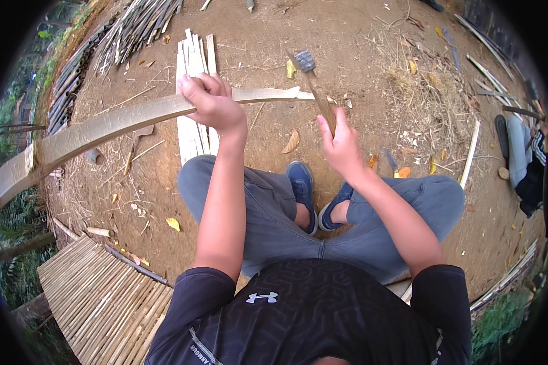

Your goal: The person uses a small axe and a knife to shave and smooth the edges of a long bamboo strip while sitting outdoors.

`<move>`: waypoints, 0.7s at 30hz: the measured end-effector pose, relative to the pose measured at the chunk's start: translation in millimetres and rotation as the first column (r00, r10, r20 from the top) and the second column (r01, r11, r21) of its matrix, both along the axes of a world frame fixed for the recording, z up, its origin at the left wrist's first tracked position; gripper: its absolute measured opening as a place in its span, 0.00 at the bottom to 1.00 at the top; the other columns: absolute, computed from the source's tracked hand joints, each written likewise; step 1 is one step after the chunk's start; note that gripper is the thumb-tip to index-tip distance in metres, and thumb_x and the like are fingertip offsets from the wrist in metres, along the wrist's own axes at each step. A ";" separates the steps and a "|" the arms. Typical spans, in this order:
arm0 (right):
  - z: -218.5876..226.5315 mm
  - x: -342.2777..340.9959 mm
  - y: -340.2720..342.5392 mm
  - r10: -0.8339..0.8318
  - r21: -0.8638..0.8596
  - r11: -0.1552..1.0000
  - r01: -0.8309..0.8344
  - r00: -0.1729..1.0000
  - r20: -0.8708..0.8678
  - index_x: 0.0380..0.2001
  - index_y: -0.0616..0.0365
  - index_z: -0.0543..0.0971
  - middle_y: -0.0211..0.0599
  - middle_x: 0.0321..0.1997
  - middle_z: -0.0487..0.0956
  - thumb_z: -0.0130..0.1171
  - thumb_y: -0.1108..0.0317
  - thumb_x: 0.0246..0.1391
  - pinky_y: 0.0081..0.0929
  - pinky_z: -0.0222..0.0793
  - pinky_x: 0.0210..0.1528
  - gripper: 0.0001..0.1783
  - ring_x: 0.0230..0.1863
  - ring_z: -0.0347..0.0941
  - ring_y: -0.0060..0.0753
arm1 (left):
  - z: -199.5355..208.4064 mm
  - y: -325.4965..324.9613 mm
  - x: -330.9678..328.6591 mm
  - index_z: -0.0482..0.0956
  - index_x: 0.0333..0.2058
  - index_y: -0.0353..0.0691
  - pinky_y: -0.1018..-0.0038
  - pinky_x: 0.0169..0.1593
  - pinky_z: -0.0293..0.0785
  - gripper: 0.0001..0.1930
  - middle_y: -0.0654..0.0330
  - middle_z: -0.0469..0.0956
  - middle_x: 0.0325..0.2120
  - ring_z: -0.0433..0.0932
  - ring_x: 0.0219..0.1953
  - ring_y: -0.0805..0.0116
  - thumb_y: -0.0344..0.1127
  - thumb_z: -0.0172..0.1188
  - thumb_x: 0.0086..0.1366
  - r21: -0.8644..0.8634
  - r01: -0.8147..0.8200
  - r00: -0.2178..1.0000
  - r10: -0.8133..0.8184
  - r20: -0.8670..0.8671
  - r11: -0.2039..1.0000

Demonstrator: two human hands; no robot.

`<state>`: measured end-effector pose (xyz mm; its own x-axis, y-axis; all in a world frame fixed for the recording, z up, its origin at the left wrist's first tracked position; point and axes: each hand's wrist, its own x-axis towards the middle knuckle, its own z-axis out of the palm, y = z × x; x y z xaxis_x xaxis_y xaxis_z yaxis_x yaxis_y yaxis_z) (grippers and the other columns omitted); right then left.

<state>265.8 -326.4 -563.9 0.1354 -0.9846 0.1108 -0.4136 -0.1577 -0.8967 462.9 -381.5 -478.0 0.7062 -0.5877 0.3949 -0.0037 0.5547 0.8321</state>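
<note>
My left hand [216, 103] is closed around a long split bamboo strip [109, 126], its thumb on top. The strip runs from the far left edge across to the right, wide at the left and thin at the right, with a raised node at the left. A pale curl of shaving [292, 92] stands up near its thin end. In my right hand [344, 146] is a slim brown-shafted tool [324, 106], its upper part crossing the strip's thin end. A grey blocky piece shows beside its far tip; I cannot tell whether it belongs to the tool.
Pale split strips [195, 61] lie in a pile beyond my left knee. Darker sticks [137, 27] are stacked at the back left. A slatted bamboo mat [103, 298] is at the lower left. A knife [391, 159] lies by my right knee, clothing [520, 152] at the far right.
</note>
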 end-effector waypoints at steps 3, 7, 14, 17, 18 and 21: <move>-34.1 -15.7 -26.4 0.137 0.236 0.970 -0.059 0.935 -0.327 0.45 0.62 0.68 0.52 0.24 0.77 0.50 0.58 0.69 0.41 0.68 0.28 0.16 0.26 0.78 0.50 | -4.4 -18.6 -12.1 0.53 0.22 0.48 0.78 0.16 0.42 0.19 0.73 0.51 0.11 0.48 0.12 0.82 0.41 0.43 0.75 -0.107 0.007 0.998 -0.014 -0.065 0.994; 31.6 1.3 -21.0 -0.010 0.116 0.993 0.019 0.997 -0.072 0.44 0.62 0.67 0.53 0.22 0.76 0.49 0.59 0.69 0.45 0.67 0.26 0.15 0.24 0.78 0.55 | -1.1 -20.5 10.7 0.54 0.23 0.48 0.78 0.15 0.42 0.19 0.73 0.51 0.10 0.48 0.12 0.83 0.41 0.43 0.76 -0.075 0.048 0.996 -0.053 -0.067 0.996; -2.4 -9.9 -28.0 0.060 0.238 0.971 0.019 0.945 -0.321 0.47 0.63 0.67 0.53 0.20 0.77 0.47 0.57 0.69 0.49 0.68 0.25 0.18 0.25 0.78 0.59 | 10.9 -36.4 -15.3 0.57 0.23 0.47 0.78 0.15 0.44 0.19 0.73 0.55 0.12 0.51 0.12 0.83 0.43 0.45 0.76 -0.098 0.058 0.997 -0.062 -0.048 0.993; 13.6 -7.3 -30.1 -0.095 0.104 0.987 0.120 0.971 -0.218 0.46 0.63 0.68 0.52 0.20 0.76 0.47 0.59 0.69 0.47 0.67 0.24 0.16 0.24 0.78 0.56 | 7.4 -37.8 -3.5 0.59 0.23 0.47 0.79 0.15 0.46 0.20 0.74 0.55 0.12 0.52 0.13 0.83 0.44 0.45 0.76 -0.058 0.023 0.999 -0.024 -0.029 0.998; 24.5 -8.2 -35.8 -0.129 0.021 0.991 0.133 0.982 -0.137 0.46 0.63 0.67 0.52 0.20 0.76 0.47 0.60 0.69 0.47 0.67 0.24 0.15 0.24 0.78 0.55 | 8.2 -43.5 -1.1 0.59 0.22 0.47 0.79 0.16 0.46 0.20 0.74 0.55 0.12 0.52 0.13 0.83 0.44 0.45 0.76 -0.056 0.029 0.999 -0.031 -0.041 0.998; 53.6 -4.6 -31.7 -0.182 -0.120 0.976 0.184 0.983 0.024 0.45 0.63 0.67 0.50 0.18 0.74 0.46 0.64 0.69 0.46 0.69 0.24 0.11 0.23 0.77 0.53 | 7.6 -51.1 2.2 0.59 0.22 0.47 0.78 0.17 0.46 0.21 0.73 0.56 0.12 0.53 0.13 0.83 0.44 0.44 0.76 -0.023 0.023 1.000 -0.024 -0.017 0.999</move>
